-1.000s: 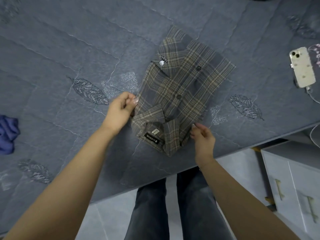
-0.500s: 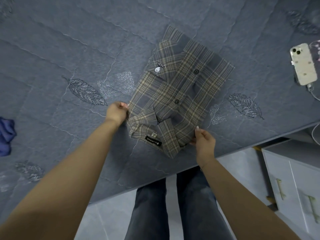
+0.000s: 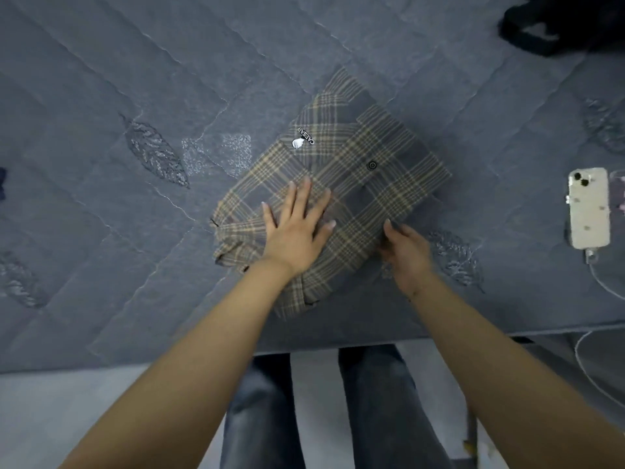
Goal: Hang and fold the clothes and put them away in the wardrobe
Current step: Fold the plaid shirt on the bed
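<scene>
1. Plaid shirt (image 3: 365,198), grey with tan checks, lies folded in a compact packet on the bed (image 3: 135,79), near the bed's front edge.
2. Writing: a printed logo on the shirt's far part reads "CAESAR" (image 3: 305,136), white letters beside a small white emblem. One dark button (image 3: 372,165) shows just right of the logo.
3. Left hand (image 3: 297,228) lies flat on the shirt's middle, fingers (image 3: 304,194) straight and spread, pressing the cloth, gripping nothing.
4. Right hand (image 3: 404,250) is at the shirt's right edge, fingers curled at the fold; whether they pinch it, cannot tell.
5. White phone (image 3: 589,211) lies on the bed well right of the shirt, cable (image 3: 605,282) plugged in.
</scene>
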Demonstrator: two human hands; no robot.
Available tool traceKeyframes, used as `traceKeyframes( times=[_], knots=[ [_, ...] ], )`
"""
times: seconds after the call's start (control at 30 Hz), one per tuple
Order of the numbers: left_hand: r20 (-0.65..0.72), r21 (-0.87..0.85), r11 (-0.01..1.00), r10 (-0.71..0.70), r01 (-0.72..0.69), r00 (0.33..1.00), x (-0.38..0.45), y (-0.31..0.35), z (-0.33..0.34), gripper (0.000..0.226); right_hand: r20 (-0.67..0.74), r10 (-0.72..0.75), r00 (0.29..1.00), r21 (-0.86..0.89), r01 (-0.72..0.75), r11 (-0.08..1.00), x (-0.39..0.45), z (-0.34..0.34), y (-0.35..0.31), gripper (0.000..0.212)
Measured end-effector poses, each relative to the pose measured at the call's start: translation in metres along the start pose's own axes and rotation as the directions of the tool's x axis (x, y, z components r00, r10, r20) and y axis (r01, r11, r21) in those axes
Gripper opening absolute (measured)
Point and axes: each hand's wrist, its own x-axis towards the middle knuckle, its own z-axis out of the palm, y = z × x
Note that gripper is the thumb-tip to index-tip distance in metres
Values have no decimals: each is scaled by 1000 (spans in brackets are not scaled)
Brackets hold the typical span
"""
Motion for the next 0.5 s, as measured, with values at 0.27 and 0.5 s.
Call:
traceKeyframes(
  times=[0.27,0.5],
  knots=[
    [-58,257,962,-78,90,995,13,-3,33,62,67,-146,987,-610,156,777,16,-38,-7,29],
    [-281,-776,621,-498,111,820,-48,65,17,15,597,-257,760,-725,649,231,-21,-42,-66,5]
  ],
)
